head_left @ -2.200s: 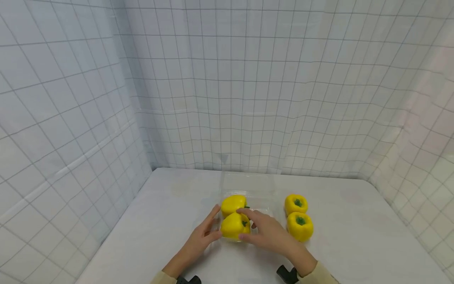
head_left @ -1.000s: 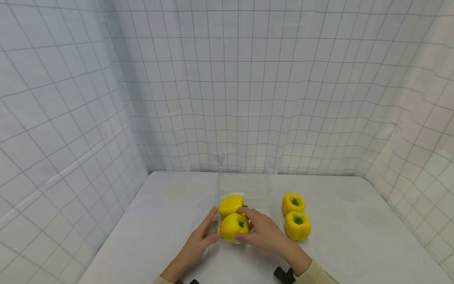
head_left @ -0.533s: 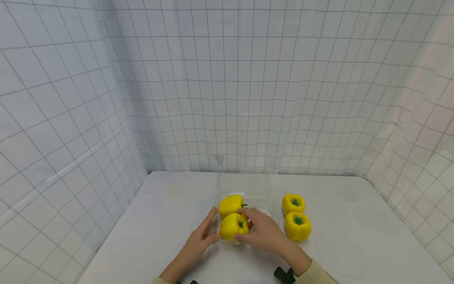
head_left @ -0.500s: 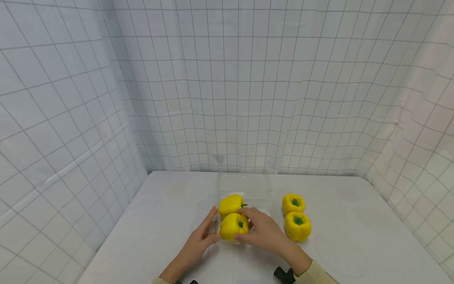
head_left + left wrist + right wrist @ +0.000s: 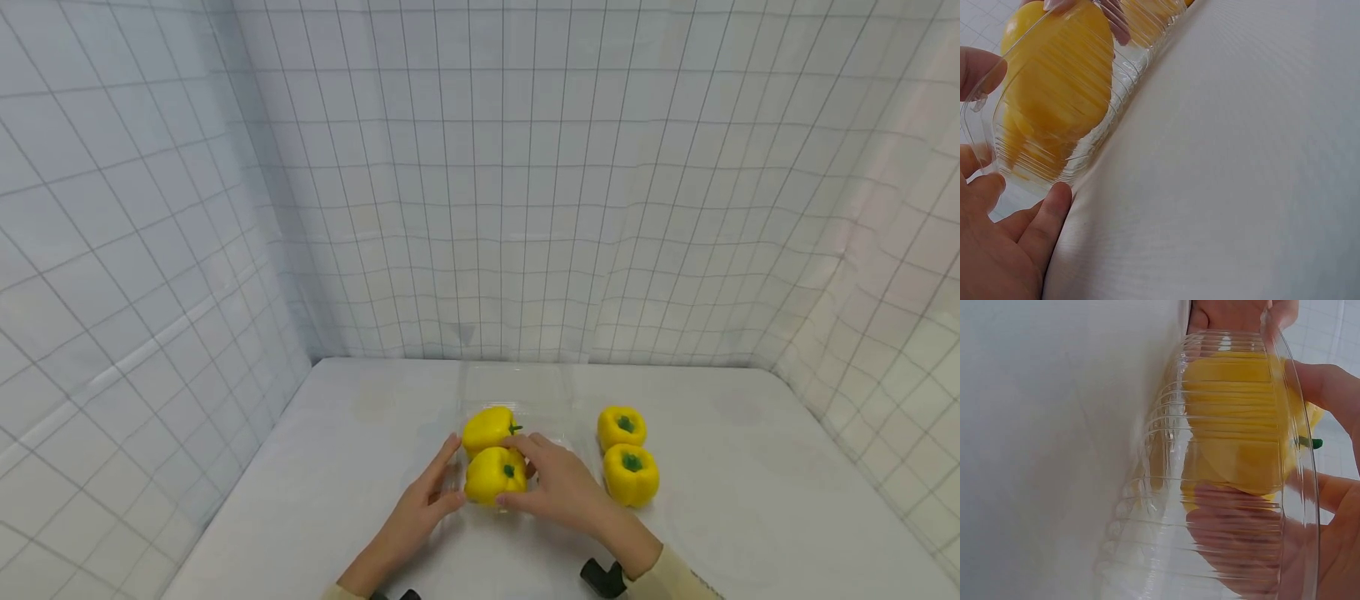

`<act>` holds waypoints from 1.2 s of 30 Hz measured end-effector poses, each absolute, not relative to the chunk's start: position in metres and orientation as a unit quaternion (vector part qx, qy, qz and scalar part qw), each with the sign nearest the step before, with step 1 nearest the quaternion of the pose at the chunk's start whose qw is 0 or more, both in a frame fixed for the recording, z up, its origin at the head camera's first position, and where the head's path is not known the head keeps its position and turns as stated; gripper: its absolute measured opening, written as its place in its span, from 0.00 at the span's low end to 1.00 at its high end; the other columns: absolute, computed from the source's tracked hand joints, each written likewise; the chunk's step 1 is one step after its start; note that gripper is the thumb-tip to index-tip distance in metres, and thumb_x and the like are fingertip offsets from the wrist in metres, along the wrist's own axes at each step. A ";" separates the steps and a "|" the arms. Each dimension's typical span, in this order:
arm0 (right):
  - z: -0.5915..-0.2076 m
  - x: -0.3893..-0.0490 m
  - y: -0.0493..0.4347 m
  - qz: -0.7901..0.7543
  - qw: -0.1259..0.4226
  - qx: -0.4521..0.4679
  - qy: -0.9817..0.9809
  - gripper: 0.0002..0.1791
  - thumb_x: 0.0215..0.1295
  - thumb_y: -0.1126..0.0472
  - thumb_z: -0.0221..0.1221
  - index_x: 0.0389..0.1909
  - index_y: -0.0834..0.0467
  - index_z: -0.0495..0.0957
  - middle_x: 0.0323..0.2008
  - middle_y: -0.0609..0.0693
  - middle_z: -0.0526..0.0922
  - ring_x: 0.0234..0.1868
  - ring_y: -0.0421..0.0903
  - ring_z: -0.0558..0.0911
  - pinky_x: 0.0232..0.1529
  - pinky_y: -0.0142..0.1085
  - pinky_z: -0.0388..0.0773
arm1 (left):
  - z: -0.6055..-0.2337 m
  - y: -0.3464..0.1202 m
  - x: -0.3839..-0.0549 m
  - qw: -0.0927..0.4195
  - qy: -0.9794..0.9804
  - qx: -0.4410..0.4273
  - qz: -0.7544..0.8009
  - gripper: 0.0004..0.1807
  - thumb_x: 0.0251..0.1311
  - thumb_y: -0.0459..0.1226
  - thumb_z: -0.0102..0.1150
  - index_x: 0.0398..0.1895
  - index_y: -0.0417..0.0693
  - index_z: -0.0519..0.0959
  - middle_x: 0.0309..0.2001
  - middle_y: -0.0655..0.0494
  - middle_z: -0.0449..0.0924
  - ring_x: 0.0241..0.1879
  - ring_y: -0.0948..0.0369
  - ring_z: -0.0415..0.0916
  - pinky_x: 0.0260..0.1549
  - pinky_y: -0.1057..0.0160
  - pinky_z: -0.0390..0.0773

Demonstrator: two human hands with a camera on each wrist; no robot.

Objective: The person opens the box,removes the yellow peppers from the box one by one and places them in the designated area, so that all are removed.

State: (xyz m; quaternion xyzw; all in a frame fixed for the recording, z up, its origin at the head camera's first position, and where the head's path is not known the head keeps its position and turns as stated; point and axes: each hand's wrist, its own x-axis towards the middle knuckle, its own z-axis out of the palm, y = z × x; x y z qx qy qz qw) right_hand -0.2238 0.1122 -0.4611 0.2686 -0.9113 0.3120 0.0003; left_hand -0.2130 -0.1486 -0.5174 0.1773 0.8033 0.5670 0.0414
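Observation:
A clear plastic clamshell container [image 5: 517, 385] lies on the white table, its lid folded back towards the far wall. Two yellow bell peppers sit one behind the other in its left half: a near pepper [image 5: 489, 477] and a far pepper [image 5: 486, 430]. The person's right hand [image 5: 564, 492] grips the near pepper, thumb at the front and fingers behind it. At the container's near left corner, the left hand [image 5: 418, 508] holds the wall between thumb and fingers. In the right wrist view, fingers [image 5: 1229, 531] show through the ribbed plastic.
Two more yellow bell peppers stand right of the container, stems up: a far one [image 5: 621, 427] and a near one [image 5: 632, 475]. White gridded sheeting [image 5: 510, 208] encloses the table [image 5: 765, 483] at the back and both sides.
The far pepper has turned slightly, and its green stem shows more clearly above the right fingers. Both hands stay almost in place; the head view has shifted a little.

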 end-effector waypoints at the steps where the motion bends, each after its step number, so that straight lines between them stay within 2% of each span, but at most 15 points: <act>1: -0.461 -0.224 0.112 0.311 0.002 0.269 -0.911 0.41 0.55 0.29 0.65 0.67 0.44 0.72 0.45 0.37 0.76 0.40 0.45 0.79 0.36 0.32 0.76 | -0.517 -0.149 -0.213 0.041 0.804 0.178 0.566 0.39 0.71 0.48 0.57 0.81 0.67 0.51 0.79 0.62 0.49 0.73 0.46 0.59 0.63 0.46 0.71; 6: -0.459 -0.227 0.113 0.304 0.011 0.269 -0.914 0.41 0.54 0.28 0.65 0.66 0.43 0.72 0.46 0.37 0.76 0.39 0.44 0.79 0.36 0.32 0.76 | -0.514 -0.148 -0.215 0.036 0.805 0.182 0.563 0.39 0.71 0.48 0.57 0.81 0.68 0.52 0.79 0.63 0.48 0.73 0.46 0.59 0.63 0.44 0.70; 13: -0.458 -0.226 0.113 0.300 0.015 0.268 -0.916 0.41 0.54 0.30 0.67 0.66 0.43 0.72 0.48 0.37 0.76 0.40 0.43 0.79 0.37 0.32 0.76 | -0.516 -0.147 -0.217 0.035 0.811 0.177 0.556 0.39 0.70 0.49 0.58 0.81 0.70 0.52 0.79 0.65 0.48 0.73 0.46 0.59 0.62 0.47 0.71; 28: -0.448 -0.221 0.113 0.305 0.026 0.262 -0.915 0.40 0.53 0.31 0.68 0.65 0.42 0.73 0.45 0.35 0.76 0.41 0.43 0.79 0.37 0.32 0.77 | -0.513 -0.148 -0.213 0.037 0.809 0.186 0.556 0.40 0.71 0.48 0.58 0.81 0.65 0.51 0.80 0.64 0.46 0.73 0.46 0.59 0.64 0.45 0.68; 36: -0.446 -0.219 0.115 0.301 0.034 0.262 -0.916 0.39 0.54 0.30 0.67 0.65 0.42 0.73 0.44 0.35 0.76 0.41 0.43 0.80 0.37 0.31 0.77 | -0.516 -0.149 -0.213 0.031 0.810 0.188 0.554 0.41 0.70 0.48 0.59 0.81 0.64 0.52 0.79 0.66 0.47 0.73 0.47 0.59 0.64 0.48 0.69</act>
